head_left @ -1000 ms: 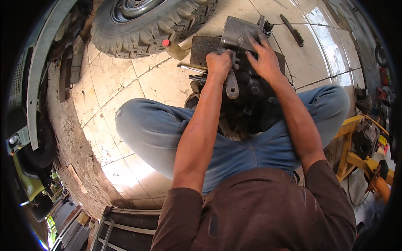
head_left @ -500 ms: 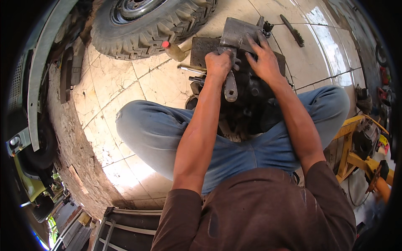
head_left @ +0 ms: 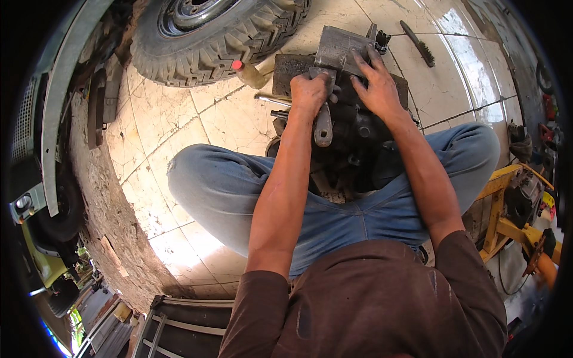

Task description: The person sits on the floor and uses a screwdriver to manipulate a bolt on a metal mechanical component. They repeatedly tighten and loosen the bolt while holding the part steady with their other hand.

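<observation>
My left hand (head_left: pixel 309 94) is closed round a scraper (head_left: pixel 323 132). Its worn handle, with a hole at the end, points back toward me, and its wide metal blade lies against a flat grey metal piece (head_left: pixel 335 46). On that same piece rest the fingertips of my right hand (head_left: pixel 377 83), spread apart and gripping nothing. The grey piece is on top of a dark, greasy engine block or housing (head_left: pixel 352 134) between my legs. My left hand hides part of the scraper's middle.
A big knobbly tyre (head_left: pixel 209 45) lies at the far left, beside a bottle with a red cap (head_left: pixel 248 74). A wire brush (head_left: pixel 418 43) is on the tiles at the far right. A shiny rod-like tool (head_left: pixel 273 100) sits left of the block. Yellow metal framing (head_left: pixel 498 203) stands on the right.
The scraper's handle end has swung slightly left with my left hand. My right hand stays in place on the grey metal piece.
</observation>
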Action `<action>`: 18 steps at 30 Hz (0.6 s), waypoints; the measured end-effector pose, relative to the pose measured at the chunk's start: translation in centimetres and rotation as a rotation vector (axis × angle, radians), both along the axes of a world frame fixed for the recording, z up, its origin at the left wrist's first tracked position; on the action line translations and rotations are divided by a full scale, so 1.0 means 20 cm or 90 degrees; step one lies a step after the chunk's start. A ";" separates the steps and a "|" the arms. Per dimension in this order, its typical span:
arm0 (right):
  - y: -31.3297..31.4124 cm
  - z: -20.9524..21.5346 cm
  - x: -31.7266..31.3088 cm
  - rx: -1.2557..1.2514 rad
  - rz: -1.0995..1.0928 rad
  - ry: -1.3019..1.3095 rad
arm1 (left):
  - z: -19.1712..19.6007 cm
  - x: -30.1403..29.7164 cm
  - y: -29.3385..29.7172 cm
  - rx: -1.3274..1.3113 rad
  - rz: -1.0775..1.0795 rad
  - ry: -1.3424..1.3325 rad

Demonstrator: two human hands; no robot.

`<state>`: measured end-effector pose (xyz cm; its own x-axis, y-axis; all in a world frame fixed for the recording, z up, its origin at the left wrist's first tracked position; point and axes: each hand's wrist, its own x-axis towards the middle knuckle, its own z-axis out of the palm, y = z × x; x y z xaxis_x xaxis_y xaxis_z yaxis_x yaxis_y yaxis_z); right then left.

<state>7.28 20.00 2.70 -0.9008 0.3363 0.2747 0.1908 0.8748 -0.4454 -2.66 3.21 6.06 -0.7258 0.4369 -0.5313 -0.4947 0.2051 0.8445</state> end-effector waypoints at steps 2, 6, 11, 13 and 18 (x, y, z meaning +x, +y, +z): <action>-0.01 0.02 0.00 -0.011 0.004 -0.010 | 0.00 0.00 0.00 -0.008 -0.003 0.001; -0.01 0.02 0.00 -0.006 0.006 -0.003 | -0.01 0.00 0.00 -0.006 0.004 -0.003; 0.00 0.01 0.00 -0.010 0.010 -0.001 | 0.00 0.01 0.01 -0.001 0.013 -0.013; 0.00 0.01 0.00 -0.004 0.010 0.005 | 0.01 0.01 0.01 -0.004 0.010 -0.009; -0.01 0.01 0.00 0.006 0.003 -0.002 | -0.02 0.00 0.01 -0.020 0.017 -0.007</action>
<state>7.19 19.81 2.89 -0.9034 0.3294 0.2745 0.1879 0.8796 -0.4370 -2.64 3.45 5.65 -0.7310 0.4010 -0.5521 -0.5093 0.2180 0.8326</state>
